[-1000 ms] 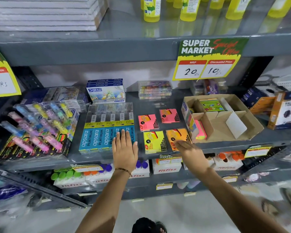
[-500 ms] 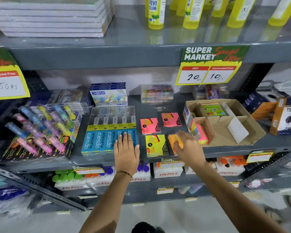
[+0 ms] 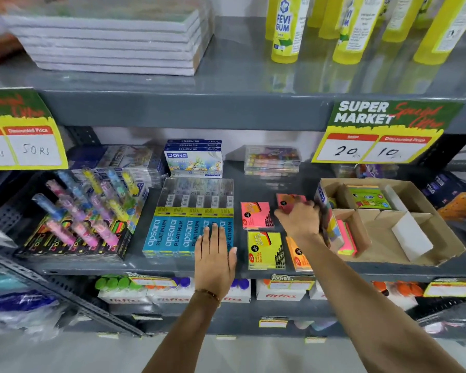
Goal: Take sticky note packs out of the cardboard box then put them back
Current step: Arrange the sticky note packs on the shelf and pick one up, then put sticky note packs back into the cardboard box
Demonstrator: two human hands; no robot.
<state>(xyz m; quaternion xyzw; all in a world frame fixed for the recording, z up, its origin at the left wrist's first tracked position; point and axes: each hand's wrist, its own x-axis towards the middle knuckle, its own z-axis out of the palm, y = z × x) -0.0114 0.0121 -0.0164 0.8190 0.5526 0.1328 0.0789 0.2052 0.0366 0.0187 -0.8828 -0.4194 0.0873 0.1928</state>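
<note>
Put-back step, judged: four packs lie on the shelf point(image 3: 253, 184) left of the box point(image 3: 420, 254); right hand point(image 3: 299, 219) fingers close on the red pack point(image 3: 287, 201), left hand point(image 3: 215, 254) flat, fingers together; next, lift it into the box.

Bare forearms, sleeveless; thin beaded bracelet point(image 3: 209, 294) on left wrist.

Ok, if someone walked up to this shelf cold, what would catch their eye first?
Probably the bright sticky note packs laid out mid-shelf: pink, yellow and orange, with the right hand reaching over a second pink pack. Just right sits the open cardboard box; the left hand rests flat on the blue Apsara pack. Above hangs a supermarket price sign.
</note>
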